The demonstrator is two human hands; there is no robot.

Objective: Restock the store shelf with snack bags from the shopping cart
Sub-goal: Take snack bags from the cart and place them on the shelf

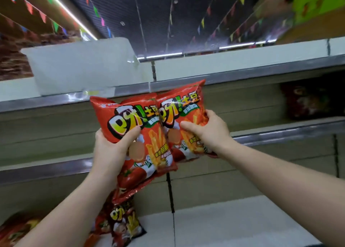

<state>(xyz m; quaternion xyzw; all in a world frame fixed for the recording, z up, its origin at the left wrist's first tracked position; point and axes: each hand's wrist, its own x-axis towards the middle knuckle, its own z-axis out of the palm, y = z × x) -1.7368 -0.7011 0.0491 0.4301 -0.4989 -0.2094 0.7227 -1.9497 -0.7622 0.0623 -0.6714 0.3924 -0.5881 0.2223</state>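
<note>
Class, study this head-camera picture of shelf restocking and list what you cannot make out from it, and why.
- Shopping cart: outside the head view.
- Left hand fingers: behind the left red bag; only the thumb shows.
- Right red bag: its left edge sits behind the left one.
- Dark bag below: partly hidden by the left forearm.
- Bags on the right shelf: blurred, in shadow.
- Bag at bottom left: cut by the edge.

Two snack bags are held side by side at frame centre, before the shelf rail (pixel 261 69): left bag (pixel 130 119) in the left hand (pixel 112 144), right bag (pixel 186 106) in the right hand (pixel 207 129), edges overlapping. Another bag (pixel 123 226) lies below, lower left, on the bottom shelf (pixel 224 224).
</note>
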